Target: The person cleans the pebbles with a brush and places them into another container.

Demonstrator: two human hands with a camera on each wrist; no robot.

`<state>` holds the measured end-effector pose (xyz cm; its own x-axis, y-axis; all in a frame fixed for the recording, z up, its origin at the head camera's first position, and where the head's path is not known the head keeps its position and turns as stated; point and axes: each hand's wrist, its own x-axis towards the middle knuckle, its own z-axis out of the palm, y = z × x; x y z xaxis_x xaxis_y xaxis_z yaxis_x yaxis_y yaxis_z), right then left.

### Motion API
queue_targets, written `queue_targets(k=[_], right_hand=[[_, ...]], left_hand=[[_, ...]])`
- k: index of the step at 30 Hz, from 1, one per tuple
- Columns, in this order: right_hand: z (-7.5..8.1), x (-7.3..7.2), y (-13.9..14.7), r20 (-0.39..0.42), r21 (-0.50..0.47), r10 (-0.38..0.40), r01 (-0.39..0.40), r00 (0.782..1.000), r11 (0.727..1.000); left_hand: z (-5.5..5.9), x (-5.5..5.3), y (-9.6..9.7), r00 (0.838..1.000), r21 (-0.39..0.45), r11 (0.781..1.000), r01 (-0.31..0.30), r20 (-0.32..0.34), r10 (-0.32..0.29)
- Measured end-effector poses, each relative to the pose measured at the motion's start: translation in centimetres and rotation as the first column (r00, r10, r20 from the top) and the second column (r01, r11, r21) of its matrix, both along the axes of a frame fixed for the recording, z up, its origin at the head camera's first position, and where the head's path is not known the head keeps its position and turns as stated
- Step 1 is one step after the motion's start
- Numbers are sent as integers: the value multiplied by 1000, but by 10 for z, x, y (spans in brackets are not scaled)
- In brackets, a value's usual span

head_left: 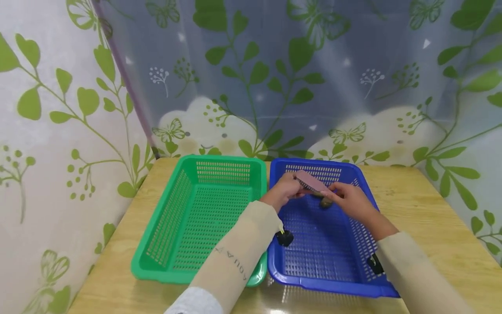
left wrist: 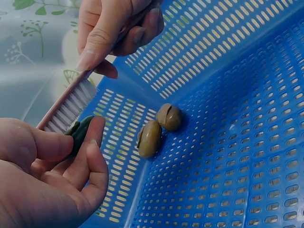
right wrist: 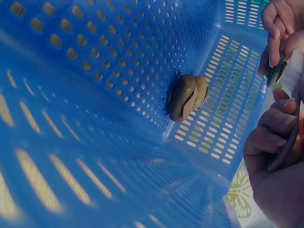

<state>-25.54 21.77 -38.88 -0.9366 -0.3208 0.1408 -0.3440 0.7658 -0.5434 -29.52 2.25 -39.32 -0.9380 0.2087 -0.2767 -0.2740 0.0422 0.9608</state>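
Observation:
My left hand [head_left: 284,188] pinches a small dark green mussel-like shell [left wrist: 81,135] between thumb and fingers. Against that shell lie the white bristles of a pink-backed scrubbing brush [head_left: 311,181]. The brush's handle end is gripped by my right hand [head_left: 352,201], its thumb along the back. Both hands are above the far part of the blue basket [head_left: 321,285]. Below them, two smooth brown shellfish, one longer [left wrist: 150,138] and one rounder [left wrist: 169,117], touch each other near the basket's end wall. In the head view my left fingers and the brush hide the green shell.
To the left stands a green slotted basket [head_left: 141,257], close beside the blue one. Black pieces [head_left: 284,238] show at the blue basket's left and right sides. Under both is a wooden table [head_left: 412,196], backed by a leaf-patterned curtain [head_left: 251,87].

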Motion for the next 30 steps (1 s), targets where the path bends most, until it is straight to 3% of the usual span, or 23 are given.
queue_targets(k=[12,22,30], right_hand=[[7,-2,2,-12,26,-34,34,999,999],[6,6,0,-65,45,-155,158,986,986],[5,7,-6,-57,19,-97,99,994,995]], left_hand=[[5,3,-1,999,12,999,-35,16,34],[-1,4,-4,1000,-2,1000,4,5,-4],[0,4,-6,1000,-4,1000,-17,-14,17]])
